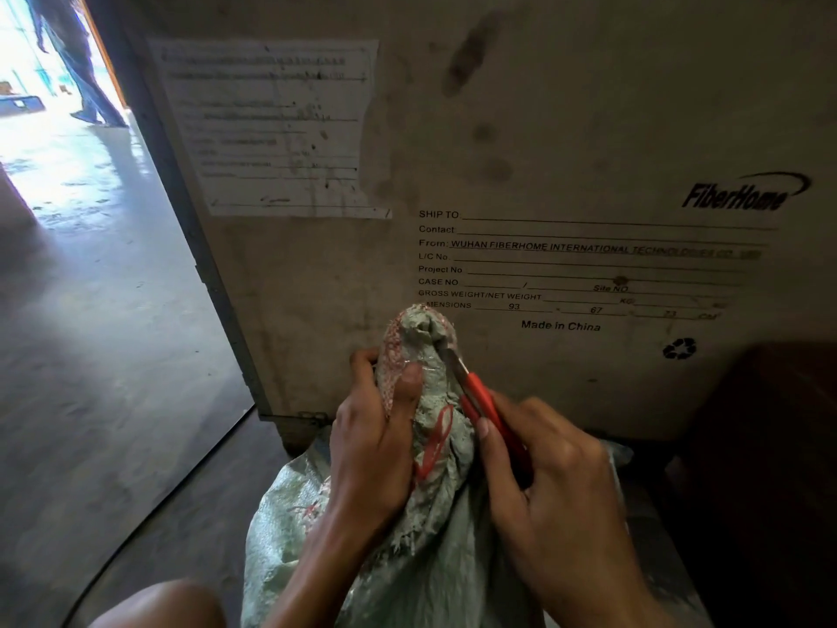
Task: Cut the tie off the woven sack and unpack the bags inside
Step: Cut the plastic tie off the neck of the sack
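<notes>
A pale green woven sack [435, 559] stands between my knees, its neck bunched upward with red printing on it. My left hand [376, 446] is clenched around the bunched neck [421, 337], thumb pressed on the front. Clear tape or plastic glints around the neck near my thumb. My right hand [548, 482] grips a red-handled cutter [480, 401], whose blade tip touches the right side of the neck. The bags inside the sack are hidden.
A big dirty cardboard crate [543, 151] with printed shipping text and a paper label [271, 129] stands right behind the sack. Concrete floor [99, 310] stretches left toward a bright doorway, where a person's legs [86, 74] show. My bare knee [172, 605] is at bottom left.
</notes>
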`<state>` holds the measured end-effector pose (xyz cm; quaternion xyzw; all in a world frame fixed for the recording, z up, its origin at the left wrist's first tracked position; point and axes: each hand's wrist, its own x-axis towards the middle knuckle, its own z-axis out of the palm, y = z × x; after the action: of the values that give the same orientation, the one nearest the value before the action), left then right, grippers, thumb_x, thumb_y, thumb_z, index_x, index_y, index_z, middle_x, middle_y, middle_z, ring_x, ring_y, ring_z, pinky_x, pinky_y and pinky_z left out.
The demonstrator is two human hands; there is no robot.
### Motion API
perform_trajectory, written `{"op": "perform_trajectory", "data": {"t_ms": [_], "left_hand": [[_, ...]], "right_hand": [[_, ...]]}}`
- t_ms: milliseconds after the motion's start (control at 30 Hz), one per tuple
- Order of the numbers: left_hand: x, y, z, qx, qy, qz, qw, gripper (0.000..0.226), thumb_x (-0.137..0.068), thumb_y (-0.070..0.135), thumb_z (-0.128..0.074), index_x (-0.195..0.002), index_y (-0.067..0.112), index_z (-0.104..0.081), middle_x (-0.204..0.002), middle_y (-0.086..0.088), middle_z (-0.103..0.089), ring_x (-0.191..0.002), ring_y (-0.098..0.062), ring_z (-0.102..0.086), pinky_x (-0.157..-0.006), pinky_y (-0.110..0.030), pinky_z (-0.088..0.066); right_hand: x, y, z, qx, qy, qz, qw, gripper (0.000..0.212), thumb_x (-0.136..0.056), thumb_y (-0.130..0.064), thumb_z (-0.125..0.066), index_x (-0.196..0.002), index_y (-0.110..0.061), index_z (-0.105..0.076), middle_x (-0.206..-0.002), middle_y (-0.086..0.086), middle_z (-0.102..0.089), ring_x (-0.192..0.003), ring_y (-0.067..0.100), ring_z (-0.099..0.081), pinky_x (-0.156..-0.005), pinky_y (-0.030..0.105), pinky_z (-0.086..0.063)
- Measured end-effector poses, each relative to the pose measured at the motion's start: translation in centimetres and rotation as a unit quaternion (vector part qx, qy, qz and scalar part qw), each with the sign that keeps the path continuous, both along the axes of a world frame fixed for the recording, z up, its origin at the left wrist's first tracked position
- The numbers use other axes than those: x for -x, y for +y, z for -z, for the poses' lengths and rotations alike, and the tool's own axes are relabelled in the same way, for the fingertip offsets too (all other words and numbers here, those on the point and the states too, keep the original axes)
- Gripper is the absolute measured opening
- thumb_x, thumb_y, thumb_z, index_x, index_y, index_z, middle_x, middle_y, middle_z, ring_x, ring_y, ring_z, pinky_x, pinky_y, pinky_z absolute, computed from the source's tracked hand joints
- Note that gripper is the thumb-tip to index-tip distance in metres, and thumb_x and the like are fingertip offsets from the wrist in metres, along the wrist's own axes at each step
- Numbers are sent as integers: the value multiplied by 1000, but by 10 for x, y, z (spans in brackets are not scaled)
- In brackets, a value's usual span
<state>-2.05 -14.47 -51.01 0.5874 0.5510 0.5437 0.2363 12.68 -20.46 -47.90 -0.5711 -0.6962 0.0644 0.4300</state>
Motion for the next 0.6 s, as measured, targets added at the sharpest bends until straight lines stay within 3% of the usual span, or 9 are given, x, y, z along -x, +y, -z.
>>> {"op": "perform_trajectory", "data": {"t_ms": [100, 200, 267, 367, 400, 467, 533, 600], "left_hand": [[9, 4, 4, 13, 3, -38, 999, 49, -91, 70, -36, -104, 26, -51, -75, 6, -71, -67, -4, -68, -65, -44, -58], [20, 10, 8, 30, 7, -60, 998, 54, -89, 71, -35, -101, 22, -54, -76, 5, -69, -70, -12, -68, -69, -49, -58], [26, 16, 8, 47, -33, -50, 997, 52, -90, 71, -40, -100, 22, -56, -80, 2, -71, -73, -17, -70, -72, -54, -58], [32, 17, 3, 72, -97, -6, 993, 48, -93, 67, -46, -102, 22, -58, -89, -2, -72, -82, -18, -72, -80, -56, -59], [33, 16, 0, 76, -111, 13, 991, 45, -94, 65, -46, -103, 23, -60, -93, -2, -73, -87, -19, -72, -84, -56, -58], [34, 12, -6, 93, -155, 67, 981, 43, -96, 59, -48, -108, 21, -64, -99, -3, -73, -94, -23, -71, -88, -55, -57], [29, 6, -13, 107, -196, 133, 966, 44, -95, 50, -49, -111, 13, -65, -97, -5, -72, -90, -23, -69, -82, -49, -56], [18, -2, -20, 118, -202, 188, 954, 44, -97, 45, -50, -112, 7, -64, -95, -7, -71, -86, -22, -69, -79, -42, -54]], "right_hand": [[3, -4, 1, 62, -32, -20, 997, 32, -94, -35, -53, -121, -34, -70, -83, -13, -64, -74, 1, -62, -67, 15, -48], [-2, -7, -3, 151, -35, -58, 986, 31, -93, -38, -55, -121, -44, -68, -96, -15, -76, -88, -1, -67, -78, 20, -55], [-11, -8, -9, 192, -34, -71, 978, 29, -92, -40, -60, -118, -51, -68, -93, -19, -77, -85, -6, -67, -69, 13, -53], [-24, -7, -16, 212, 77, -91, 970, 23, -91, -33, -65, -100, -51, -75, -71, -13, -74, -54, -4, -63, -46, 9, -41], [-27, -6, -19, 204, 134, -84, 966, 18, -91, -32, -65, -93, -47, -75, -65, -9, -71, -43, 1, -58, -43, 12, -39], [-32, -3, -20, 186, 230, -53, 954, 7, -86, -43, -67, -88, -40, -73, -55, -4, -62, -39, 3, -49, -44, 23, -41], [-33, 1, -18, 167, 286, -30, 943, 34, -72, -64, -69, -92, -37, -72, -56, -3, -61, -45, 7, -52, -52, 29, -46], [-28, 3, -16, 171, 311, -6, 935, 57, -58, -77, -74, -98, -38, -71, -71, -6, -71, -59, 5, -65, -64, 34, -55]]}}
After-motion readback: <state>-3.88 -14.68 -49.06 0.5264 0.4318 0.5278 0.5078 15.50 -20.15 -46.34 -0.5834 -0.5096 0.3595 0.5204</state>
